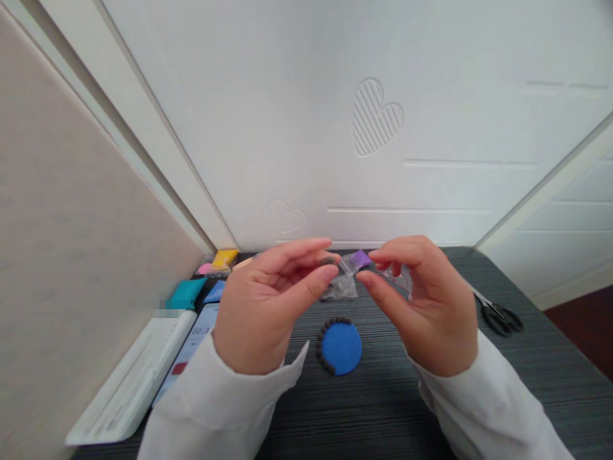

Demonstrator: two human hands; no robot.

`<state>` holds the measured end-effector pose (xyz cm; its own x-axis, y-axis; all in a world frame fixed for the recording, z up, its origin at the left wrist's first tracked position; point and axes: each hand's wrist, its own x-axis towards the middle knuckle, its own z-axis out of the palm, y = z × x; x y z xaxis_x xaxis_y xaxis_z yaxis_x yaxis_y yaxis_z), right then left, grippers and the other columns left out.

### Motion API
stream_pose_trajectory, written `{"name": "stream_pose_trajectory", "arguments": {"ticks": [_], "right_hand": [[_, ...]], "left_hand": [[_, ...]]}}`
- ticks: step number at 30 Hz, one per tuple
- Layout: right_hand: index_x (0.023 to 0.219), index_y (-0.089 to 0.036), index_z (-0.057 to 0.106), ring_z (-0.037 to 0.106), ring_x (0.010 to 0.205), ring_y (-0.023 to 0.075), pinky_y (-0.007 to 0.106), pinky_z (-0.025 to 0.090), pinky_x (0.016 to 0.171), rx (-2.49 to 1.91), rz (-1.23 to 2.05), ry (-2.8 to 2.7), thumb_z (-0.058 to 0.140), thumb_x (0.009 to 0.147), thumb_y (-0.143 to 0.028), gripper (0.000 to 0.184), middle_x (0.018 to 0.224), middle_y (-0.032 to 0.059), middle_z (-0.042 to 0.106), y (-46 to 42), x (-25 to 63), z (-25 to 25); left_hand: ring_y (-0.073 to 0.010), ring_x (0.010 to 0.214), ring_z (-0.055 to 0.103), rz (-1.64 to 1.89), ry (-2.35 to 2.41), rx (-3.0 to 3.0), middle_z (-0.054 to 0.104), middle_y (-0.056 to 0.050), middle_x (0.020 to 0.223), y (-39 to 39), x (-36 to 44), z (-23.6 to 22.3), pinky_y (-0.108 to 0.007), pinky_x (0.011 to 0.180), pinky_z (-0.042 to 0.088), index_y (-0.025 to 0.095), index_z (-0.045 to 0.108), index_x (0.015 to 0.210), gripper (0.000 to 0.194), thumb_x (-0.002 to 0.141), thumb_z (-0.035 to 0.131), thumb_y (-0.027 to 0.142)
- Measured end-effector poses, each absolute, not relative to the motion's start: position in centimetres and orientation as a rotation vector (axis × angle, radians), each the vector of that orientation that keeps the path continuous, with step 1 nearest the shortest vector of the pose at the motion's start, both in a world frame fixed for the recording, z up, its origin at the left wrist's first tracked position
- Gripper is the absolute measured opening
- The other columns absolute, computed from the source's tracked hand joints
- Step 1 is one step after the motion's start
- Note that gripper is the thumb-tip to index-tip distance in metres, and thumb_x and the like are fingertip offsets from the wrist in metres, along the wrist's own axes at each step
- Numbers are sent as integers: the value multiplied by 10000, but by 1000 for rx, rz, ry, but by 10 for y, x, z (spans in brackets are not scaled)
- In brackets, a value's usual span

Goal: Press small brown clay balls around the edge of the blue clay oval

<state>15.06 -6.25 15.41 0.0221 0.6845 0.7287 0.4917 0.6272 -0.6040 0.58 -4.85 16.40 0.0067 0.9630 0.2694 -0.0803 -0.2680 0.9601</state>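
A flat blue disc lies on the table below and between my hands. Small dark grey balls line its left edge and part of its top. My left hand is raised above the table, its thumb close to the middle finger and the index finger stretched out over them. Something small and greyish seems to be between those tips, too unclear to name. To the right, my right hand is up too, thumb and index finger apart with nothing visible between them. Both hands are apart from the disc.
Behind my hands lie clear plastic bags and a purple packet. Black-handled scissors rest at right. On the left are a phone, a white case, a teal packet and a yellow packet. A white panel closes the back.
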Motion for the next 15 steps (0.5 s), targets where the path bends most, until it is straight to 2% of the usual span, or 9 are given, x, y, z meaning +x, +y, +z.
{"name": "stream_pose_trajectory", "arguments": {"ticks": [6, 11, 15], "right_hand": [[851, -202, 564, 495, 763, 133, 298, 409, 689, -944, 232, -1649, 557, 705, -110, 172, 804, 18, 547, -65, 150, 155], [851, -208, 567, 501, 770, 139, 306, 409, 693, -932, 250, -1635, 539, 713, -102, 176, 812, 18, 549, -66, 151, 155], [843, -199, 573, 503, 772, 137, 304, 410, 695, -925, 252, -1635, 543, 709, -98, 170, 813, 20, 550, -65, 152, 155]], "left_hand": [[-124, 646, 597, 1480, 1135, 1475, 655, -1, 706, -50, 9, 166, -248, 632, 490, 204, 656, 754, 120, 663, 607, 264], [-97, 511, 545, 1544, 1111, 1467, 577, 27, 516, -48, 9, 163, -239, 553, 470, 185, 587, 644, 201, 682, 569, 381], [-82, 431, 518, 1428, 988, 1384, 562, 58, 439, -48, 8, 163, -231, 516, 462, 182, 527, 627, 186, 633, 633, 336]]}}
